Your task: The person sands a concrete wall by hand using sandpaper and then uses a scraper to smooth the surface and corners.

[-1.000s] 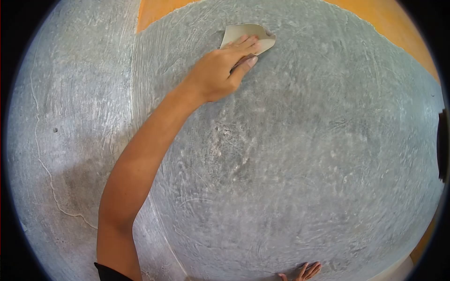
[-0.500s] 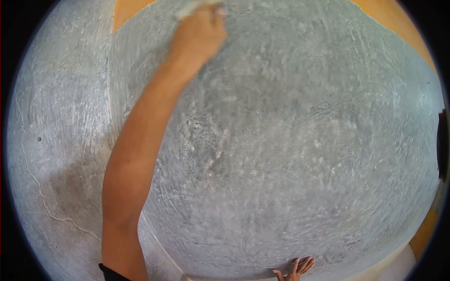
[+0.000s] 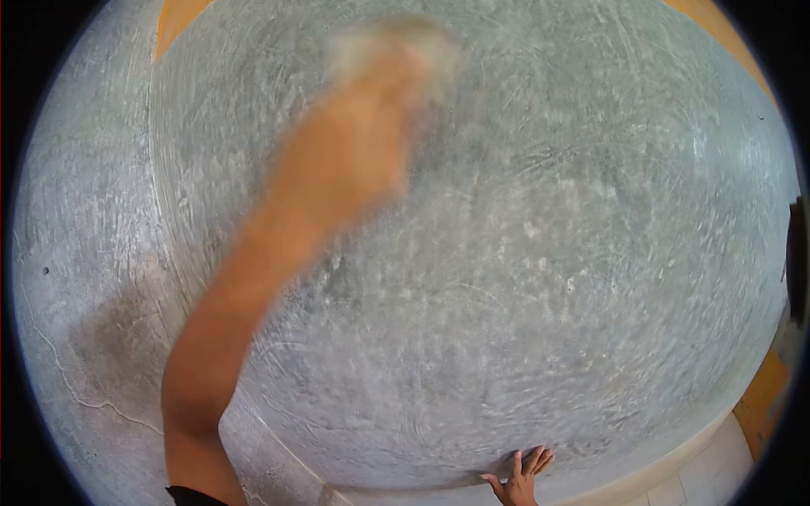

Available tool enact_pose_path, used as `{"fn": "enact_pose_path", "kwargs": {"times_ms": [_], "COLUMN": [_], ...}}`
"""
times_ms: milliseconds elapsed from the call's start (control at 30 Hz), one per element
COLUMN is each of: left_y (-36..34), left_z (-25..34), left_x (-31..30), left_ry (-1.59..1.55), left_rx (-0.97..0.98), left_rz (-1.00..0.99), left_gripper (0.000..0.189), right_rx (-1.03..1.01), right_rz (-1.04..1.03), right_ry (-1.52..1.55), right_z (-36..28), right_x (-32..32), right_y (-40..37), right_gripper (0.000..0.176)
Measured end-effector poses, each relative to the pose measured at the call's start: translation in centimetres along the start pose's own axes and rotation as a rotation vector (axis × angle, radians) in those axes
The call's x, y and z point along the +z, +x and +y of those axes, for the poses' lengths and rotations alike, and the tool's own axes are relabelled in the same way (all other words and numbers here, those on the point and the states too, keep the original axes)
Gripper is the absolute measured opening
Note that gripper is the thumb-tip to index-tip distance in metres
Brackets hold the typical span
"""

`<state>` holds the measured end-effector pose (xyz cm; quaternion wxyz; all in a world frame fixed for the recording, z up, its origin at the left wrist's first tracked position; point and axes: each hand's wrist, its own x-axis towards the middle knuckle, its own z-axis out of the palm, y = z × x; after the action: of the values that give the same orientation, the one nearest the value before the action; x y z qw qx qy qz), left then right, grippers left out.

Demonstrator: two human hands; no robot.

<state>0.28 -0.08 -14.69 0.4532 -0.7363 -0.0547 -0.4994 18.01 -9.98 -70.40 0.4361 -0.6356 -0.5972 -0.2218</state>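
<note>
My left hand is raised against a grey, scratched plaster wall and is heavily blurred by motion. It presses a pale sheet of sandpaper to the wall near the top of the view; the sheet is only a light smear past the fingers. My left forearm runs down to the lower left. My right hand rests flat on the wall at the bottom edge, fingers spread, holding nothing.
Orange paint shows beyond the grey patch at the top left, the top right and the lower right. A thin crack and a dark stain mark the left side. A dark object sits at the right edge. White tiles lie at the bottom right.
My left hand swept the sandpaper up and left, then back down and right, and is now blurred. My right hand stays on the wall.
</note>
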Motion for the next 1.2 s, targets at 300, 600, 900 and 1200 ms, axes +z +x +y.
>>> {"fn": "enact_pose_path", "kwargs": {"times_ms": [300,600,900,1200], "left_y": [-11.5,6.4,4.9,9.9], "left_z": [13.3,-10.3,3.6,-11.4], "left_x": [3.1,0.3,4.8,-2.2], "left_ry": [-0.494,0.194,-0.109,0.103], "left_rx": [0.355,-0.086,0.324,-0.556], "left_rz": [-0.375,0.344,0.228,0.226], "left_gripper": [0.035,0.053,0.032,0.04], "right_rx": [-0.006,-0.016,-0.036,-0.035], "right_rz": [0.018,0.056,0.04,0.045], "right_ry": [-0.016,-0.027,-0.032,-0.045], "right_z": [0.4,0.4,0.3,0.1], "right_x": [1.0,1.3,0.7,0.4], "right_y": [-0.5,-0.3,-0.1,0.1], "right_gripper": [0.099,0.099,0.097,0.092]}}
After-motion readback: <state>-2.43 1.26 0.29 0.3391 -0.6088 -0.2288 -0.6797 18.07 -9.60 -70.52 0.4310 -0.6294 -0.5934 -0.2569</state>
